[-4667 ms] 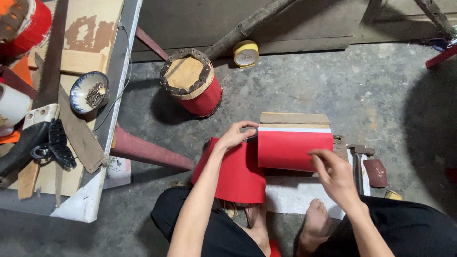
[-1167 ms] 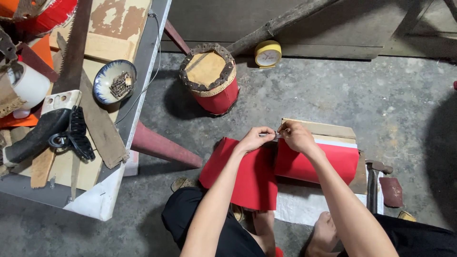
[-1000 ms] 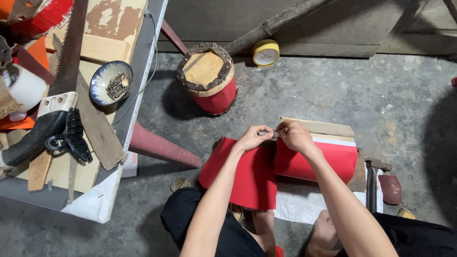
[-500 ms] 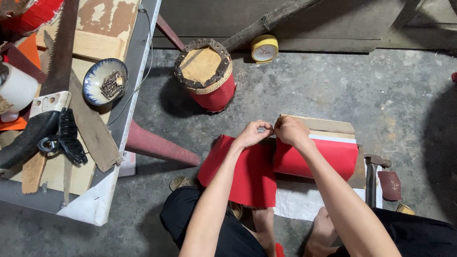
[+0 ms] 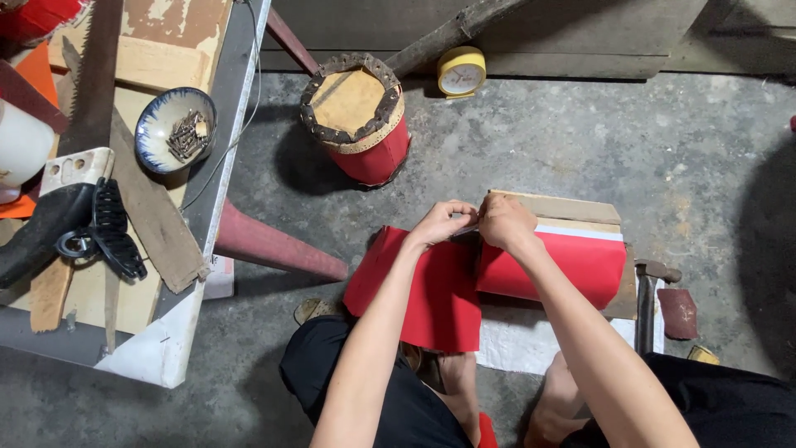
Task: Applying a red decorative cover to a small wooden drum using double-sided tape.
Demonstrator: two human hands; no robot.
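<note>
I look down at a red sheet (image 5: 427, 290) draped over my lap and wrapped around a drum-like cylinder (image 5: 580, 265) lying on a wooden board (image 5: 572, 207). My left hand (image 5: 444, 222) and my right hand (image 5: 503, 221) meet at the cylinder's upper left end. Both pinch the red sheet's top edge there, fingers closed; something thin and small shows between the fingertips, too small to tell what.
A small red drum (image 5: 358, 116) with a wooden top stands on the concrete floor ahead, a yellow tape roll (image 5: 461, 72) behind it. A hammer (image 5: 647, 299) lies at right. The workbench (image 5: 178, 332) at left carries a saw (image 5: 91, 91), a bowl of nails (image 5: 174, 129) and a black clamp.
Earlier my right hand was lower right of the cylinder and the left on its top; both have come together at the upper left edge. Over the last second they barely move.
</note>
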